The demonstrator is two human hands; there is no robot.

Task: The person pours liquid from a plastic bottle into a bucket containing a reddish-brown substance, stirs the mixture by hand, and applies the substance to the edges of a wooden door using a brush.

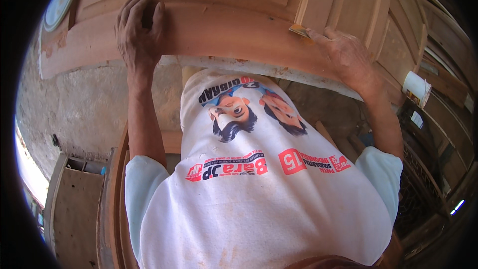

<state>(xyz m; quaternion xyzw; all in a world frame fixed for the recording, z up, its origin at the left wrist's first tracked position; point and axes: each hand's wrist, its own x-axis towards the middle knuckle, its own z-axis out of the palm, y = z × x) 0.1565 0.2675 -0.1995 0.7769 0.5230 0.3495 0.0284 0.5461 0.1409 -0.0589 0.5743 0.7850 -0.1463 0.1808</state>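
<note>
Right hand [343, 52] on a thin yellowish piece [299, 31], left hand [142, 30] braced on a wooden panel [224, 32]

Left hand: back of hand up, fingers bent, thumb set apart from them with a dark gap between; resting on the panel's near board, nothing seen in its grasp. Right hand: closed on the yellowish piece, which juts out past the fingertips toward the left. Material of the piece: cannot tell. Its outer end lies at the panel surface, close to the foot of a raised upright strip; whether it presses there, cannot tell.

Panel: reddish-brown, spanning the upper view in front of the person, with recessed fields and raised strips. A pale, stained edge [214, 62] runs beneath its near side.

Person: white shirt [249, 209] with a coloured print on the front, light blue sleeves.

Periphery: round pale object [60, 1] with a white rim, beyond the panel's left end. White cylindrical container [417, 88] near the panel's right end; timber pieces [443, 77] behind it. Grey, worn surface [74, 99] at left; below that, a box-like wooden unit [77, 209], partly cut off by the lens rim.
</note>
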